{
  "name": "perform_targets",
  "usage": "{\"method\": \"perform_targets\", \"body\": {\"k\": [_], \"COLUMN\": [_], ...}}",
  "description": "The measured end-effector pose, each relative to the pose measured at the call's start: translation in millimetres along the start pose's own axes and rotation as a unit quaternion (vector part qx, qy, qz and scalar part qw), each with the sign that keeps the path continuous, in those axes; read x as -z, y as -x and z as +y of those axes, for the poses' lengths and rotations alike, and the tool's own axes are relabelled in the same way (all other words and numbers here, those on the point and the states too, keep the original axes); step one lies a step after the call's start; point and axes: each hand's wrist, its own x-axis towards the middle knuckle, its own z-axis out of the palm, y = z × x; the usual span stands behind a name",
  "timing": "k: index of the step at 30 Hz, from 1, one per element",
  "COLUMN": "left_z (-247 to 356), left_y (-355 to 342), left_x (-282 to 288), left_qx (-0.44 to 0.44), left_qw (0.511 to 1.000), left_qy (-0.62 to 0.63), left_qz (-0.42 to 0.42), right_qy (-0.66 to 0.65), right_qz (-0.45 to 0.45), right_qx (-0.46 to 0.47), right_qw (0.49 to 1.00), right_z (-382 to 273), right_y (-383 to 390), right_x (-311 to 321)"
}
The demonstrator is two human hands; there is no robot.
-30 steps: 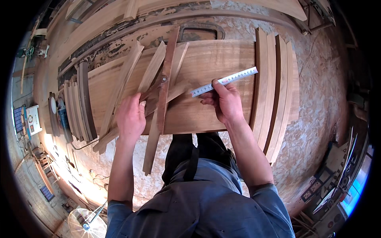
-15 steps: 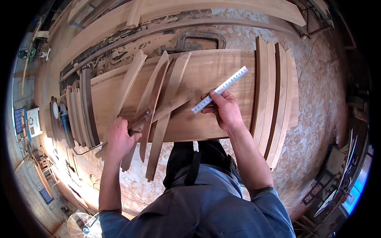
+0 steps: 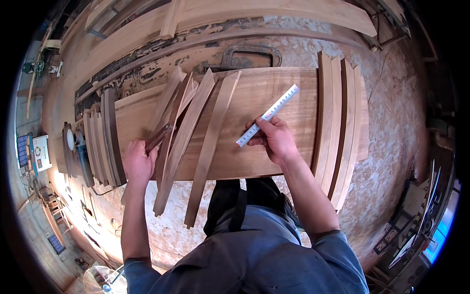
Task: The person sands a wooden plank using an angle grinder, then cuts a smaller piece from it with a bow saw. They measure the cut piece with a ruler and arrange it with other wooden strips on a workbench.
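My left hand point(image 3: 140, 161) is closed around the dark end of a wooden tool of crossed strips point(image 3: 159, 136), which resembles a bevel gauge. The tool's thin cross strip slants over the wooden slats at the left of the board, and part of it is hard to tell from them. In my right hand point(image 3: 275, 139), a short white ruler point(image 3: 280, 104) is pinched between thumb and fingers, tilted up to the right above the wide wooden board point(image 3: 259, 164). Between my hands, a pale slat point(image 3: 214, 142) and another slat point(image 3: 185, 137) lie slanting across the board, overhanging its near edge.
Several long slats point(image 3: 327, 122) are lined up at the board's right end, and another row point(image 3: 113, 137) stands at the left. Beyond the board lies a metal C-clamp point(image 3: 252, 49). Long planks point(image 3: 293, 11) run across the far side. A fan point(image 3: 104, 280) sits at lower left.
My left hand has moved left and slightly down. The crossed wooden tool has swung with it, away from my right hand. The ruler has shifted slightly left and down.
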Motion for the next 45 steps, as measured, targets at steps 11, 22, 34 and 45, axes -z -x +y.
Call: {"method": "perform_targets", "body": {"k": [11,22,34,45], "left_z": [-3.8,-3.6,-3.6,24.8], "left_y": [-5.7,0.3,24.0,-2.5], "left_x": [-3.8,0.6,6.1,25.7], "left_qx": [0.046,0.073,0.049,-0.102], "left_qw": [0.999,0.96,0.964,0.963], "left_qy": [0.023,0.246,0.231,0.199], "left_qz": [0.009,-0.115,-0.126,-0.148], "right_qy": [0.013,-0.003,-0.03,-0.02], "right_qz": [0.026,0.027,0.029,0.055], "right_qx": [0.022,0.029,0.021,0.079], "right_qw": [0.999,0.999,0.999,0.995], "right_z": [-5.6,-9.7,-25.3,-38.0], "right_y": [-2.1,-4.6,-14.5,-10.0], "right_x": [0.4,3.5,-18.4,-1.8]}}
